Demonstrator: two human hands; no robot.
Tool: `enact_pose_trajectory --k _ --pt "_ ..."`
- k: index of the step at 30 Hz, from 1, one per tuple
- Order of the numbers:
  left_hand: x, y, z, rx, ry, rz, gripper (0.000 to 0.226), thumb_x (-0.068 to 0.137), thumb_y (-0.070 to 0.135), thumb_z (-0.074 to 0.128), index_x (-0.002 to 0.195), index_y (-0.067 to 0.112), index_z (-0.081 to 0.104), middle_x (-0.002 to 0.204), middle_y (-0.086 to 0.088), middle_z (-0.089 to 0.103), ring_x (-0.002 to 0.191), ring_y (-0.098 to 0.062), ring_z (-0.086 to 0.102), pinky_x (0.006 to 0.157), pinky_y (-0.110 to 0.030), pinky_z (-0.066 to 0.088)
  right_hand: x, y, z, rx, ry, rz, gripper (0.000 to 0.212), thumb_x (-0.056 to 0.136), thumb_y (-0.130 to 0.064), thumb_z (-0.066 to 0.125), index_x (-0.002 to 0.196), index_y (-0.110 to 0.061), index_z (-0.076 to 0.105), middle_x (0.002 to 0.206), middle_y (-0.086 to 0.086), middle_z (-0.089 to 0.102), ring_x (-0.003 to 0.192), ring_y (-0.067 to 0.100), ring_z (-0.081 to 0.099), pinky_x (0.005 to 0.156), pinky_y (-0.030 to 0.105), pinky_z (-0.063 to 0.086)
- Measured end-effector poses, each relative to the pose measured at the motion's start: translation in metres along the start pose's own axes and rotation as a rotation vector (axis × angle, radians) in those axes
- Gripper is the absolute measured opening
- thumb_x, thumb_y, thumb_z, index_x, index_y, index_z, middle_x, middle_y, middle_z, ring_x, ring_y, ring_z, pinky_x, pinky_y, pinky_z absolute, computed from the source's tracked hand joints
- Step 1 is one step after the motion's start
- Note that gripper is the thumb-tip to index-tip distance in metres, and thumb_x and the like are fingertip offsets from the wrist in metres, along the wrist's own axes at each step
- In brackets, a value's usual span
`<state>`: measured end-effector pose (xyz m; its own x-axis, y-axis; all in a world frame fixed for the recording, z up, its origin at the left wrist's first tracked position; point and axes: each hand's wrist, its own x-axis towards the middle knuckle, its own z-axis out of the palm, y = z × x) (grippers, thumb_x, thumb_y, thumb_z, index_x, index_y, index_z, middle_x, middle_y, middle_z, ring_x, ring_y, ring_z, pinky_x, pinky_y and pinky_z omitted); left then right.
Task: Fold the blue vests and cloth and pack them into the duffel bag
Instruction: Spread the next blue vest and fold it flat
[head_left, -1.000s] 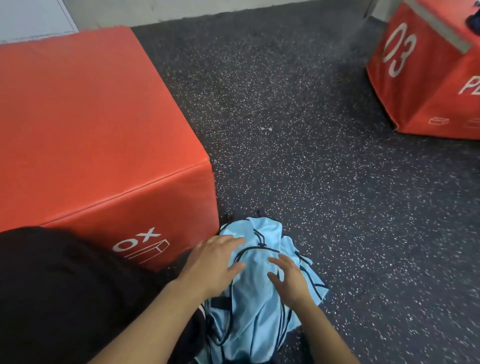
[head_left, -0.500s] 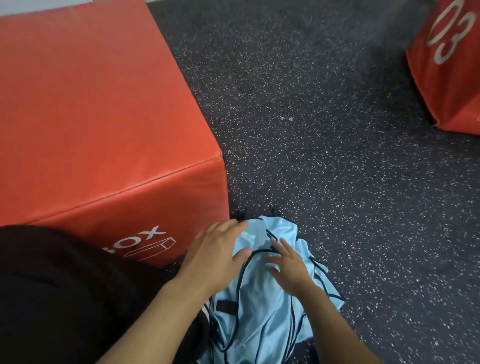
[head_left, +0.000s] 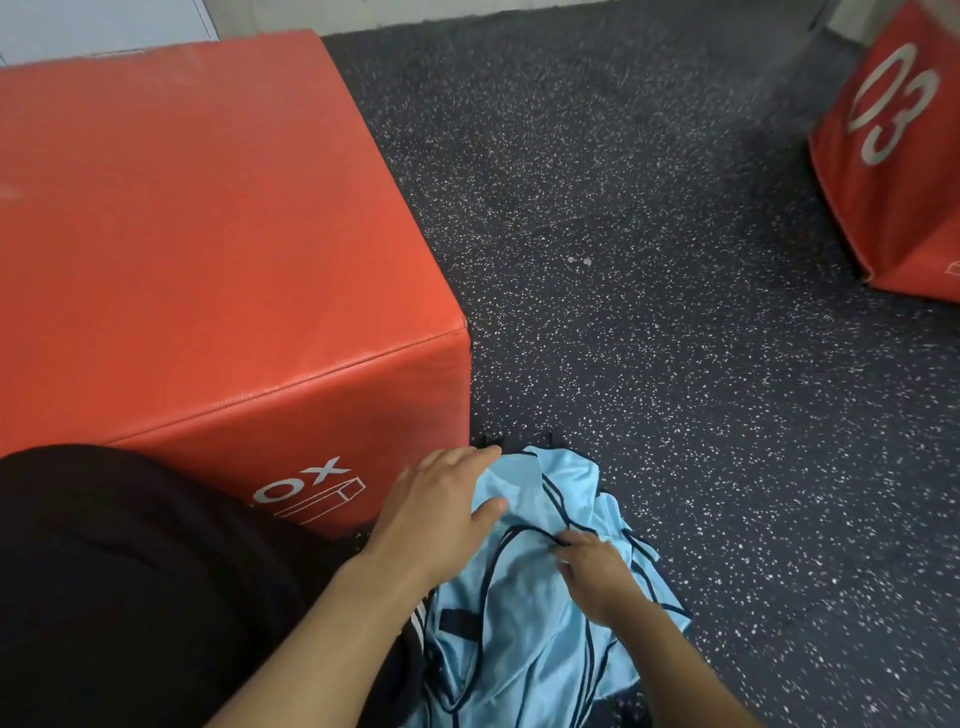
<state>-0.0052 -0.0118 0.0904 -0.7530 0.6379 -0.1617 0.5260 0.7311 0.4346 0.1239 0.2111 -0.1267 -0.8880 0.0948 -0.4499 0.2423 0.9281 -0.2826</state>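
A heap of light blue vests (head_left: 524, 613) with dark trim lies low in the head view, on a dark bag (head_left: 421, 623) with white stripes of which only edges show. My left hand (head_left: 436, 514) rests flat on the heap's upper left, fingers straight. My right hand (head_left: 597, 571) sits on the heap's middle right with its fingers curled, pinching a dark trim edge of a vest. How many vests are in the heap I cannot tell.
A large red padded box (head_left: 208, 249) stands close on the left, touching the heap's corner. A second red box marked 03 (head_left: 893, 156) is at the far right. Speckled dark rubber floor (head_left: 675, 312) spreads between them. My dark-clothed knee (head_left: 130, 571) fills the lower left.
My right hand's fingers have gone from spread over the fabric to curled on a trim edge. My left hand stays flat on the heap. The view has shifted slightly.
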Motion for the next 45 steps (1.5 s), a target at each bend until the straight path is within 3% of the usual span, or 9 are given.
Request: enact_pose_trajectory --k 7,13,17,24,29,32,35,39,45 --pt "-0.013 0.001 -0.010 -0.040 -0.014 -0.003 0.056 0.100 0.047 0.054 0.152 0.035 0.038 0.152 0.010 0.046 0.141 -0.015 0.039 0.115 -0.034 0.032 -0.042 -0.005 -0.033 0.077 0.202 -0.056 0.046 0.098 -0.014 0.042 0.136 -0.024 0.066 0.148 -0.016 0.052 0.131 0.015 0.054 0.111 0.036 0.042" --pt "-0.030 0.009 -0.027 -0.119 -0.008 0.073 0.059 0.098 0.048 0.057 0.153 0.040 0.036 0.152 0.013 0.045 0.141 -0.011 0.038 0.117 -0.033 0.030 -0.074 -0.044 -0.115 0.127 0.399 -0.213 0.032 0.101 -0.018 0.044 0.118 -0.023 0.070 0.141 -0.016 0.056 0.123 0.010 0.056 0.107 0.026 0.044" --pt "-0.039 0.017 -0.055 -0.219 0.092 0.121 0.060 0.095 0.048 0.061 0.150 0.044 0.037 0.152 0.019 0.043 0.142 -0.006 0.036 0.119 -0.032 0.029 -0.096 -0.081 -0.177 0.207 0.495 -0.309 0.026 0.104 -0.015 0.045 0.114 -0.020 0.069 0.141 -0.017 0.054 0.125 0.001 0.054 0.109 0.023 0.043" --pt "-0.052 0.029 -0.112 -0.280 0.195 0.210 0.085 0.076 0.062 0.073 0.150 0.043 0.034 0.143 0.017 0.052 0.134 -0.007 0.046 0.114 -0.036 0.037 -0.133 -0.160 -0.284 0.163 0.629 -0.470 0.023 0.102 -0.012 0.053 0.117 -0.018 0.071 0.131 -0.015 0.057 0.120 0.001 0.056 0.105 0.023 0.045" --pt "-0.044 0.029 -0.167 -0.333 0.266 0.199 0.076 0.084 0.041 0.077 0.147 0.040 0.036 0.120 0.019 0.062 0.117 -0.007 0.058 0.101 -0.034 0.046 -0.141 -0.213 -0.346 0.049 0.663 -0.557 0.028 0.100 -0.014 0.058 0.123 -0.022 0.072 0.122 -0.014 0.063 0.111 0.002 0.060 0.099 0.022 0.047" --pt "-0.044 0.018 -0.180 -0.236 0.176 0.183 0.072 0.086 0.035 0.075 0.148 0.037 0.037 0.118 0.017 0.063 0.117 -0.013 0.059 0.100 -0.037 0.046 -0.140 -0.227 -0.349 -0.037 0.610 -0.538 0.028 0.100 -0.016 0.057 0.123 -0.022 0.071 0.120 -0.012 0.062 0.110 -0.002 0.056 0.100 0.026 0.046" --pt "-0.049 0.007 -0.178 -0.228 0.206 0.188 0.070 0.087 0.038 0.073 0.147 0.039 0.038 0.118 0.019 0.064 0.119 -0.013 0.058 0.101 -0.036 0.045 -0.138 -0.227 -0.332 -0.020 0.576 -0.505 0.032 0.101 -0.019 0.056 0.128 -0.027 0.068 0.123 -0.016 0.060 0.102 -0.014 0.050 0.096 0.012 0.041" --pt "-0.059 -0.013 -0.156 -0.221 0.212 0.186 0.067 0.088 0.039 0.071 0.146 0.041 0.038 0.119 0.022 0.062 0.118 -0.009 0.058 0.102 -0.035 0.045 -0.131 -0.216 -0.304 -0.006 0.531 -0.434 0.034 0.101 -0.018 0.055 0.132 -0.026 0.067 0.129 -0.015 0.059 0.112 -0.001 0.056 0.101 0.013 0.039" --pt "-0.061 -0.046 -0.135 -0.129 0.082 0.145 0.067 0.089 0.040 0.071 0.147 0.044 0.036 0.122 0.023 0.060 0.114 -0.009 0.058 0.097 -0.037 0.048 -0.110 -0.177 -0.214 0.089 0.362 -0.308 0.033 0.102 -0.030 0.052 0.132 -0.030 0.067 0.130 -0.016 0.055 0.107 0.002 0.058 0.095 0.017 0.042"
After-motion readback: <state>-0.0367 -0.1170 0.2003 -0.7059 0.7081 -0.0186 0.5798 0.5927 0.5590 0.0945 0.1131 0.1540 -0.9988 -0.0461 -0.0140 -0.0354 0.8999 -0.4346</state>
